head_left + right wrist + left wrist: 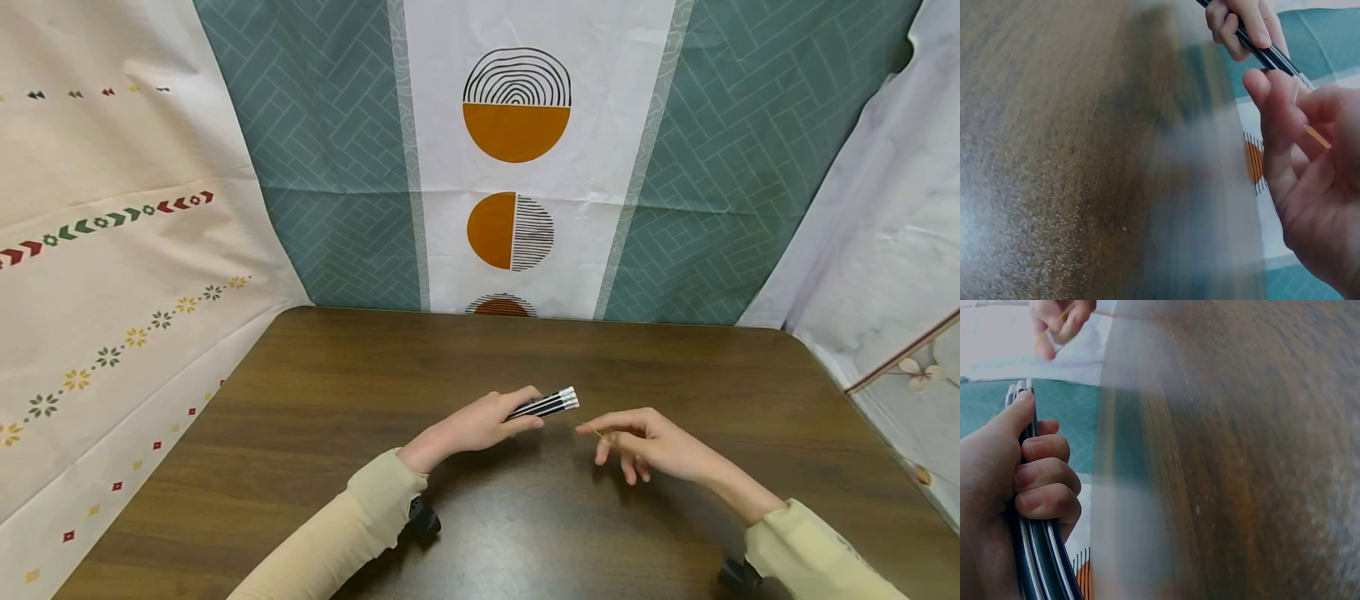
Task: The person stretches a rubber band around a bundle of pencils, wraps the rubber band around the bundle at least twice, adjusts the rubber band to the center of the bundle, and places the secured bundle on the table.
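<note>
1. The far cloth (337,167), teal with a white middle strip, hangs behind the table; the table's edge cuts off its lowest round motif.
2. The brown wooden table (300,392) is cut off at the near side; both wrist views show it blurred, with a pale haze along one edge.
3. The left sleeve (352,517) and right sleeve (806,546), both cream, run out of the near edge.
4. The left hand (483,422) grips a bundle, its fingers curled round it and the thumb laid along it; the head view hides most of those fingers.
5. The right hand (667,446) is held to the right of it, just beside the bundle's end, fingers partly bent, thumb and forefinger holding a band.
6. Each wrist bears a black device, the left one (425,521) partly under the cuff, the right one (738,575) cut off by the near edge.
7. The bundle (551,404) lies in the left hand above mid-table, its silvery ends pointing right. The slim, pencil-like sticks are striped black and white; their exact number cannot be told.
8. The band (1318,137) is thin and yellow-orange; fingers hide part of it, so its full loop cannot be made out.
</note>
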Demonstrator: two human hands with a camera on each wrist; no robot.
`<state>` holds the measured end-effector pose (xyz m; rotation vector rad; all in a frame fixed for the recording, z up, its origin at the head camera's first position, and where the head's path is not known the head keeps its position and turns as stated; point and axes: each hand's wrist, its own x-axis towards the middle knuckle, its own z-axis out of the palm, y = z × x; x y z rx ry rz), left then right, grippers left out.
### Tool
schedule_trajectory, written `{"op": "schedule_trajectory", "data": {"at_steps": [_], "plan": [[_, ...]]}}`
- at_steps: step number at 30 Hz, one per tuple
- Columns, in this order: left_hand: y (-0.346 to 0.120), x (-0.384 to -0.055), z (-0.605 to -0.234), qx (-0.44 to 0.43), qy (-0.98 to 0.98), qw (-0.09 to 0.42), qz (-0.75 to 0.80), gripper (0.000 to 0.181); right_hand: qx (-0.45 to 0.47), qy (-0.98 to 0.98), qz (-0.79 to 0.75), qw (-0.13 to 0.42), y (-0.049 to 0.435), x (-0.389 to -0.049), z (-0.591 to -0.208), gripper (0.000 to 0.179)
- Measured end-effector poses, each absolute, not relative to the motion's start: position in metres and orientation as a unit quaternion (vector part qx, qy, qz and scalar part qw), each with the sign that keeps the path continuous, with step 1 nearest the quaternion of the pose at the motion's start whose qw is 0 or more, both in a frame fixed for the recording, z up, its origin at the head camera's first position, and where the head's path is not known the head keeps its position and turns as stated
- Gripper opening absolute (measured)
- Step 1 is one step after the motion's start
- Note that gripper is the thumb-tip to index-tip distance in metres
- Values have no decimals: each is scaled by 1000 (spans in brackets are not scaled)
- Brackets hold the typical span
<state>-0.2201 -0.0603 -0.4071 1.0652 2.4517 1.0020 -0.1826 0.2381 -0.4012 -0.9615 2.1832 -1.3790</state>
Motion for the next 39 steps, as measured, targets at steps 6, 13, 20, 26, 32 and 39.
{"op": "schedule_trajectory", "data": {"at_steps": [6, 13, 20, 26, 32, 39], "plan": [[-61, -221, -408, 358, 841, 162, 372, 26, -294, 832, -461, 91, 229, -177, -398, 45], [-60, -222, -407, 347, 837, 174, 386, 24, -251, 854, -455, -6, 221, -177, -394, 54], [-56, -219, -407, 356, 819, 215, 395, 20, -308, 852, -422, -43, 207, -184, -392, 63], [-54, -217, -404, 360, 810, 228, 403, 18, -345, 843, -410, -58, 192, -189, -394, 67], [-55, -216, -401, 362, 804, 229, 412, 17, -365, 833, -414, -44, 182, -195, -396, 66], [-57, -215, -400, 357, 795, 225, 437, 18, -348, 829, -437, -27, 179, -198, -400, 57]]}}
